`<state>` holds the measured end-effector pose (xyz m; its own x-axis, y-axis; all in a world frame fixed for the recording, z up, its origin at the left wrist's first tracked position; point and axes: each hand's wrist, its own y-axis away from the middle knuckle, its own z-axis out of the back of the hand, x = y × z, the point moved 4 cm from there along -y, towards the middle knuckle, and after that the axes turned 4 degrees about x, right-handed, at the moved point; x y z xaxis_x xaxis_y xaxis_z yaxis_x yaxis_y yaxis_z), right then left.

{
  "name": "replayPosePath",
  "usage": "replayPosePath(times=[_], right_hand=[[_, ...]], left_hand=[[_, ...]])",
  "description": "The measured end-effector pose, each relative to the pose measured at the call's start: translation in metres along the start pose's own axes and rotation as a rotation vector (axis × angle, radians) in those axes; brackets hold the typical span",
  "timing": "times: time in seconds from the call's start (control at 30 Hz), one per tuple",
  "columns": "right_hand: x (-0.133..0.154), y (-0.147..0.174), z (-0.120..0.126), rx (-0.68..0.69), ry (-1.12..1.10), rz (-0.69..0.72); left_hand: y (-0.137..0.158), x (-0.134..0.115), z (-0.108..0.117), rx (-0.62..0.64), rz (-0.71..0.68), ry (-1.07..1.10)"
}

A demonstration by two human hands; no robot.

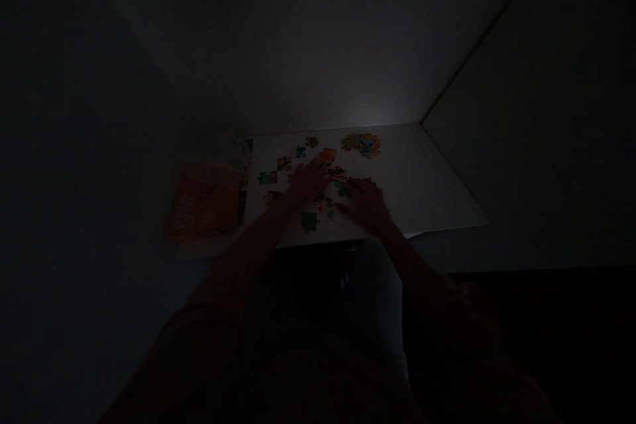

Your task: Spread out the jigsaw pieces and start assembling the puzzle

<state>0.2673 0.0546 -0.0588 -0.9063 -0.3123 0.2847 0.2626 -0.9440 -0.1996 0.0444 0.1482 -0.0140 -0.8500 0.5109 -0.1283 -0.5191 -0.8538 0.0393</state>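
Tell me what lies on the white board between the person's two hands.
In the head view, a few loose puzzle pieces lie on the white board between the left hand and the right hand; dim light hides details.

Loose colourful puzzle pieces (318, 202) lie flat, scattered mid-board under both hands; joined cluster (362, 144) sits apart at far edge. Dim light, print unreadable.

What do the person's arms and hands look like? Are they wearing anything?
It is very dark. The left hand and right hand look bare, with no gloves, and the forearms look bare too. Any sleeves higher up, rings or a watch are too dim to tell.
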Motion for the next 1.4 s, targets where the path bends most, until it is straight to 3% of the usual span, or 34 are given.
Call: replayPosePath(times=[0.2, 0.33, 0.5, 0.63, 0.77, 0.83, 0.93, 1.07, 1.2, 1.4], right_hand=[[0.001, 0.001, 0.001, -0.026, -0.033, 0.006], [0.002, 0.001, 0.002, -0.017, -0.051, 0.007], [0.003, -0.001, 0.004, 0.02, -0.027, -0.01], [0.004, -0.002, 0.004, 0.019, -0.024, -0.015], [0.003, -0.002, 0.003, 0.03, -0.004, -0.022], [0.001, -0.002, 0.002, 0.032, 0.008, -0.03], [-0.002, -0.003, 0.002, 0.019, -0.004, -0.042], [-0.004, -0.004, 0.003, 0.009, -0.027, -0.04], [-0.004, -0.005, 0.005, 0.053, 0.01, -0.017], [-0.007, -0.007, 0.007, 0.046, 0.006, -0.015]], left_hand=[[0.003, 0.03, -0.009, -0.063, 0.195, -0.032], [0.001, 0.029, -0.017, -0.031, 0.157, -0.031], [-0.003, 0.018, -0.005, -0.016, 0.136, -0.014], [0.046, 0.007, 0.002, -0.086, 0.269, 0.045], [0.118, -0.014, -0.014, 0.004, 0.124, 0.034], [0.137, -0.01, -0.018, 0.044, 0.143, 0.028], [0.14, 0.008, -0.014, 0.039, 0.21, 0.025], [0.142, 0.027, -0.008, -0.059, 0.334, 0.039], [0.162, 0.025, -0.016, -0.165, 0.41, 0.052], [0.171, 0.019, -0.02, -0.177, 0.375, 0.069]])
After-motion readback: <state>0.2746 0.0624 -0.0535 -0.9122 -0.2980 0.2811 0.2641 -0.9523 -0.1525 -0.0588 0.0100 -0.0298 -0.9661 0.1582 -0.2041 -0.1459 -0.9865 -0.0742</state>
